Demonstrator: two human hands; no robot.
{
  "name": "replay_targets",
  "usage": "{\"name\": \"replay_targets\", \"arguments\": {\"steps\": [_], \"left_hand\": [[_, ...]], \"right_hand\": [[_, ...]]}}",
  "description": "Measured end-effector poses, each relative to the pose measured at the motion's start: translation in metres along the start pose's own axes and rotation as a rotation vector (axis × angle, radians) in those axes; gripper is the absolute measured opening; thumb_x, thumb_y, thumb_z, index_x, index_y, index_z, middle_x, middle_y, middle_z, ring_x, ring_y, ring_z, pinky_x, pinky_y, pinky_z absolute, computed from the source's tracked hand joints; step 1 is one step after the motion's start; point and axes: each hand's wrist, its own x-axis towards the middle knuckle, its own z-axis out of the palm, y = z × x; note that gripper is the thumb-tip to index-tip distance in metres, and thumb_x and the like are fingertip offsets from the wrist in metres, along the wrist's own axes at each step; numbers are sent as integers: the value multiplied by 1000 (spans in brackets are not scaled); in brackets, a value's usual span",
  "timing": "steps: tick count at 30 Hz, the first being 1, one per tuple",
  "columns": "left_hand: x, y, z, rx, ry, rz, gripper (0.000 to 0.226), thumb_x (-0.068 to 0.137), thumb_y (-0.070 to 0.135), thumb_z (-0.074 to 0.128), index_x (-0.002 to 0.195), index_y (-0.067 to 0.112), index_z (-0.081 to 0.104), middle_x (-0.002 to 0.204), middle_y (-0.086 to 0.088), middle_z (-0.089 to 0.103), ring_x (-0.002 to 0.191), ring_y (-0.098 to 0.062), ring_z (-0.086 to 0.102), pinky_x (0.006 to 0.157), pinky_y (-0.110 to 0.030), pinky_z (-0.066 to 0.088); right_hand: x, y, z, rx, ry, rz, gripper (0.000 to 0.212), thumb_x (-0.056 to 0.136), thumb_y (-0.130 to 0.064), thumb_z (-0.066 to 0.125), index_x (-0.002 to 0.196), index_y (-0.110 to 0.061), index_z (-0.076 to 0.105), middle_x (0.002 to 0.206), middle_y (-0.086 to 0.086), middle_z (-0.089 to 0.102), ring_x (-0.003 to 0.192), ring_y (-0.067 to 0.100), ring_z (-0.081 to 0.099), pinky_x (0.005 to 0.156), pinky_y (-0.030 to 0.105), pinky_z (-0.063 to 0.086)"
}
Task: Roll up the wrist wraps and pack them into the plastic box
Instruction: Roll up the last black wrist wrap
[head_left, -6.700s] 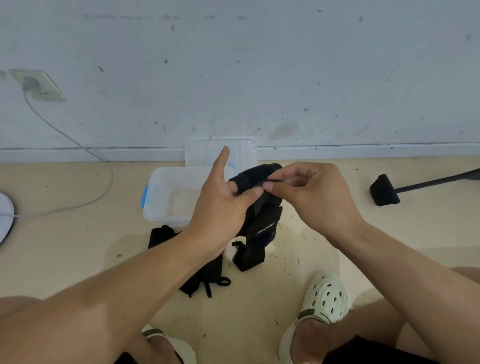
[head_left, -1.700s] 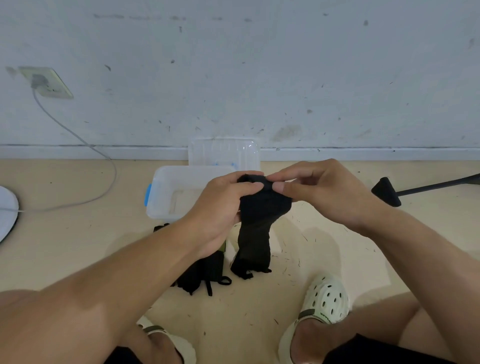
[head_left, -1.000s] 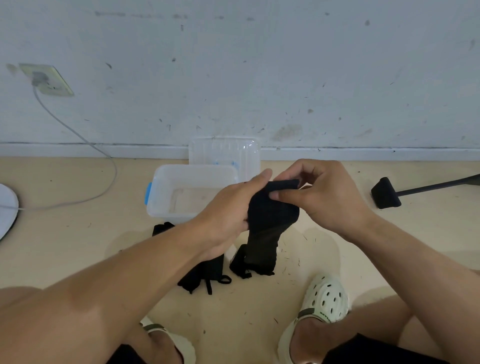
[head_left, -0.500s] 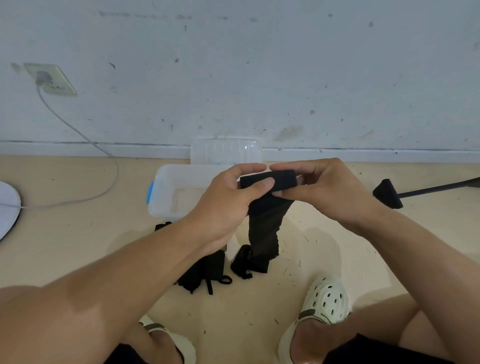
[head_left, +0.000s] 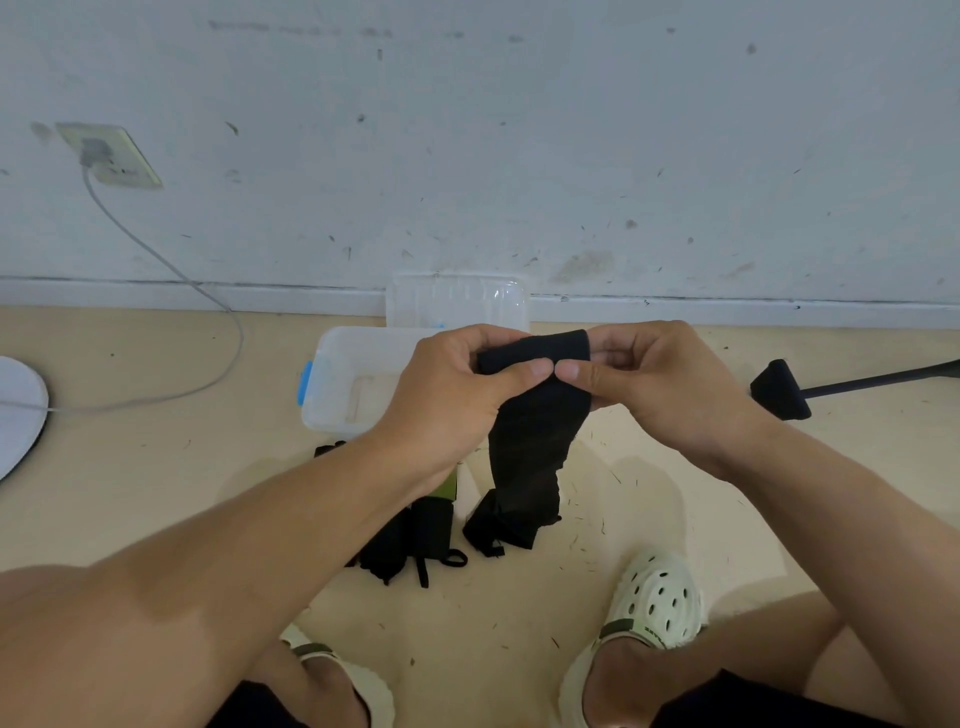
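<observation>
Head view: I hold one black wrist wrap (head_left: 535, 415) up over the floor (head_left: 156, 467), its top end turned into a short roll. My left hand (head_left: 452, 395) and right hand (head_left: 660, 384) each pinch that roll, thumbs nearly meeting at its front and the other fingers curled behind. This grip, I judge, keeps the roll tight while the loose tail hangs straight, its lower end bunched on the floor. A second wrist wrap (head_left: 410, 540) lies unrolled on the floor beneath my left forearm. The plastic box (head_left: 343, 384) sits open just beyond my hands with nothing visible in it, its lid (head_left: 457, 301) propped against the wall. Well to the right lies a black rod with a padded end (head_left: 779, 389); to the left, a cable (head_left: 171, 270) runs from a wall socket (head_left: 109, 156) towards a white disc (head_left: 15, 410). Nothing lies between roll and box; my pale clogs (head_left: 654, 603) sit nearer me.
</observation>
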Motion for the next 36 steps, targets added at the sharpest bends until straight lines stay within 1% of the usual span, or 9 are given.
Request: {"name": "replay_targets", "arguments": {"steps": [4,6,7,10,14,20,26,32,36], "left_hand": [[1,3,0,35,7,-49,22,90,39,77,102,21,78,100,-3,78,100,-21,75,98,-45,59],[3,6,0,1,-34,-128,37,93,56,68,103,22,78,103,-2,79,104,-21,74,104,-48,55],[3,8,0,-21,-67,-174,42,96,61,60,108,24,77,106,-1,79,107,-20,73,105,-46,53],[2,11,2,-80,-142,-283,48,99,63,49,118,27,74,111,2,79,110,-18,73,103,-42,54],[1,10,1,-139,-155,-347,43,97,53,62,121,20,74,116,-2,78,112,-21,71,99,-41,57],[2,7,1,-207,-31,-256,30,87,23,80,116,19,73,104,-4,78,98,-19,76,81,-31,61],[2,5,-2,-178,-9,-136,33,82,14,85,112,22,73,95,-3,79,92,-19,77,75,-27,60],[2,-2,0,-40,-50,-58,22,88,17,81,109,20,77,105,-5,79,103,-21,75,94,-38,60],[2,-3,0,-1,-42,-46,22,90,19,79,112,18,77,105,-4,79,102,-21,76,97,-44,60]], "right_hand": [[-1,1,6,20,-15,13,12,94,-14,73,92,-22,81,85,2,80,80,17,76,71,20,57],[-2,3,8,19,20,-3,36,95,-12,71,67,-34,76,63,-10,71,61,4,68,65,15,52],[-2,3,8,23,56,-19,38,95,-12,71,64,-34,75,58,-12,68,59,3,66,64,16,53],[0,5,6,25,119,-63,10,94,-13,72,96,-21,79,80,3,77,77,18,76,72,28,60],[-2,8,8,-46,151,-87,18,90,-11,78,101,-24,81,90,-2,78,82,36,74,84,46,63],[0,4,2,17,74,-13,32,85,0,79,106,-23,81,94,-2,80,76,16,75,75,19,56],[-1,1,2,184,0,69,37,85,-9,78,121,-16,73,98,4,80,86,15,77,71,17,57],[-2,2,2,157,-4,111,26,84,-6,79,110,-9,78,99,11,80,89,19,78,71,19,58],[-3,6,7,129,76,85,21,83,-6,81,103,-12,79,94,11,80,85,22,78,73,26,62]]}}
